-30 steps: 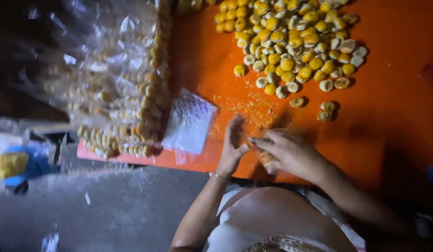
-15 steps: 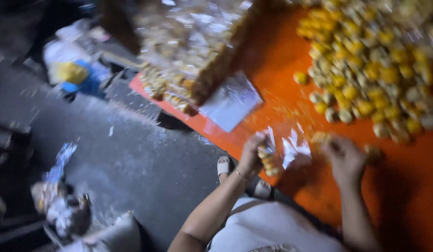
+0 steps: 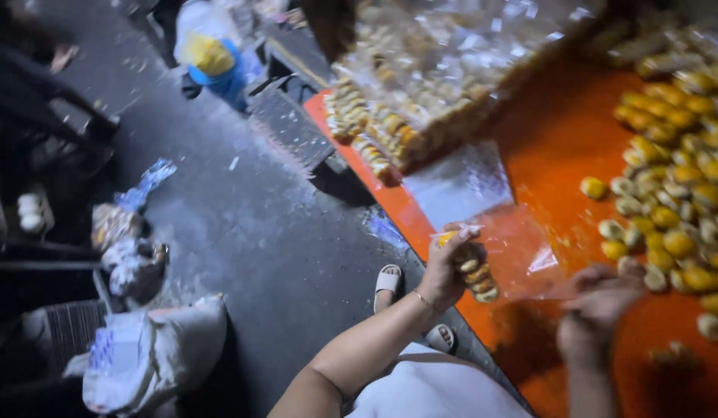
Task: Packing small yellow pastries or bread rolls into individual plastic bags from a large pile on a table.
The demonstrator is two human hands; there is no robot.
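Note:
My left hand [image 3: 445, 271] grips a short stack of small round yellow pastries [image 3: 473, 268] inside the mouth of a clear plastic bag [image 3: 521, 251], just over the near edge of the orange table [image 3: 560, 139]. My right hand [image 3: 599, 306] is blurred, pinching the far side of the same bag above the table. A big heap of loose yellow and pale pastries [image 3: 676, 186] lies to the right of it.
A pile of filled clear bags of pastries [image 3: 436, 85] covers the table's far left. Flat empty bags [image 3: 459, 182] lie beside it. The dark floor holds sacks [image 3: 154, 352], a bundle of wrapped goods [image 3: 126, 240] and a blue-and-yellow bag [image 3: 212, 58]. My sandalled feet [image 3: 390, 280] show below.
The view has swung left and down, showing more floor. My left hand kept the pastry stack and lifted it a little; my right hand moved off the loose pastries to the bag.

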